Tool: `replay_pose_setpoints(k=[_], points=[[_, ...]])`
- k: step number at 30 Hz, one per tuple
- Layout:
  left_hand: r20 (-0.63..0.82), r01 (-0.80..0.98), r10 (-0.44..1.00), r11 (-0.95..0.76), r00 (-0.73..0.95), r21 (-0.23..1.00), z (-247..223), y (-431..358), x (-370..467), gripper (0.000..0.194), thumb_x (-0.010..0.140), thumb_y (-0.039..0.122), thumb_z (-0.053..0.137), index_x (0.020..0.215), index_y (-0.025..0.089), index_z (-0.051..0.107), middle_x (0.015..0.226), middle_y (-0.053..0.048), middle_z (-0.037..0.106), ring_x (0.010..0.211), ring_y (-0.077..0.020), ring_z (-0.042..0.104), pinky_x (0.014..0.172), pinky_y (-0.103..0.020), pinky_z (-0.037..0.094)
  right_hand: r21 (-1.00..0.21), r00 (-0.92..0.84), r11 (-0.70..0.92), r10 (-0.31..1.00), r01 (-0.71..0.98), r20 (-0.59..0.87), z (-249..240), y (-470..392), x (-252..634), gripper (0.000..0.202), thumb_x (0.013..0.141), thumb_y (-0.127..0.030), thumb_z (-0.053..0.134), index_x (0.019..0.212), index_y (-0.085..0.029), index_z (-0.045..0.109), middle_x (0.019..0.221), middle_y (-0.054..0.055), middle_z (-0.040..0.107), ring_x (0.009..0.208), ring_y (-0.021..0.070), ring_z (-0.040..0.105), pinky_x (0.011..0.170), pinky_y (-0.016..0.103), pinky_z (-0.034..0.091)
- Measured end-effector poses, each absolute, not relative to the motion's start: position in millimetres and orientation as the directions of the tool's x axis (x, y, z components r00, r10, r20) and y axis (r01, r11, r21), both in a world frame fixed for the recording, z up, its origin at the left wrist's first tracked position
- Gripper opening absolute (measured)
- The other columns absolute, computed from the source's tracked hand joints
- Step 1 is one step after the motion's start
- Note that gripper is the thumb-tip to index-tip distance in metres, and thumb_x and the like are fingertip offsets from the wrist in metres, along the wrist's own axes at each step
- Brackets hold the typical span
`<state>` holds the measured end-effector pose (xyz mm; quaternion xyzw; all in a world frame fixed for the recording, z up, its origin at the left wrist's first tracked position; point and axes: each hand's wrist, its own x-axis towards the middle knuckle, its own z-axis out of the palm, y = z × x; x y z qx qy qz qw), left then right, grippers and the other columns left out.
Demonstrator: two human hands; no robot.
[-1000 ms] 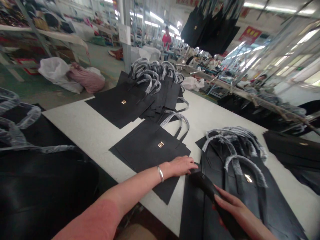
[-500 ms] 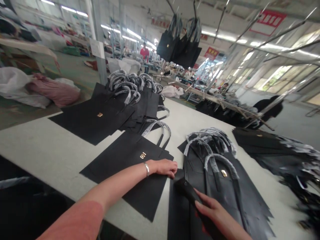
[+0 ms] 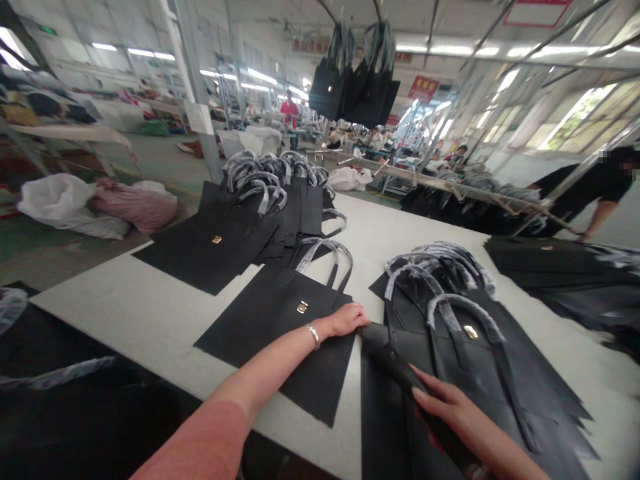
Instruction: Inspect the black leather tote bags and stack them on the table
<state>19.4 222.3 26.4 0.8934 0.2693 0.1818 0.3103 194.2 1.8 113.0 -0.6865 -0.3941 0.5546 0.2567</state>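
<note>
A black tool [image 3: 415,387] with a long handle is gripped in my right hand [image 3: 445,403], its head over the left edge of the black bags [image 3: 500,393] stacked at the right. My left hand [image 3: 349,319], a silver bracelet at its wrist, has its fingers closed at the corner of that stack; what they pinch is too small to make out. Under my left forearm lies a single black bag [image 3: 270,313] with a gold clasp [image 3: 303,307] and plastic-wrapped handles [image 3: 330,250].
More black bags [image 3: 225,233] are piled at the table's back left. The pale table [image 3: 100,300] runs across the view. Black bags [image 3: 350,87] hang overhead. A person in black [image 3: 590,183] leans at the right, near further bags [image 3: 540,267]. Sacks [image 3: 135,207] lie on the floor.
The view has shifted, so the table and bags sit further right and left differently framed. The person at the right shows more. Both hands stay near the right stack, the tool still held.
</note>
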Motion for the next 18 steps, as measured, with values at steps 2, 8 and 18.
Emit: replay_pose_setpoints(k=[2,8,18], points=[[0.176,0.417,0.678,-0.614,0.714,0.670,27,220,18,0.037,0.099,0.026,0.034,0.082,0.011,0.063,0.079,-0.005,0.063,0.070,-0.0134,0.060,0.068,-0.024,0.046,-0.791,0.070,-0.560,0.824,0.249,-0.562,110,2,195,0.076,0.083,-0.047,0.060,0.147,-0.016,0.035,0.066,-0.003,0.059,0.041,0.0117,0.058,0.039,0.022,0.042],[0.293,0.339,0.638,-0.678,0.712,0.652,27,166,-10,0.028,0.095,0.037,0.049,0.089,0.016,0.066,0.093,-0.007,0.066,0.087,-0.0172,0.062,0.078,-0.027,0.047,-0.791,0.058,-0.564,0.821,0.236,-0.568,111,1,196,0.081,0.080,-0.050,0.062,0.148,-0.017,0.033,0.065,-0.003,0.060,0.040,0.0125,0.058,0.037,0.023,0.042],[0.281,0.123,0.187,-0.965,0.941,0.232,15,108,-24,0.030,0.098,0.042,0.044,0.094,0.018,0.061,0.107,-0.004,0.064,0.096,-0.0157,0.060,0.088,-0.028,0.043,-0.806,0.000,-0.572,0.815,0.151,-0.579,121,44,171,0.073,0.081,-0.043,0.064,0.144,-0.015,0.038,0.059,-0.002,0.062,0.036,0.0140,0.058,0.032,0.021,0.043]])
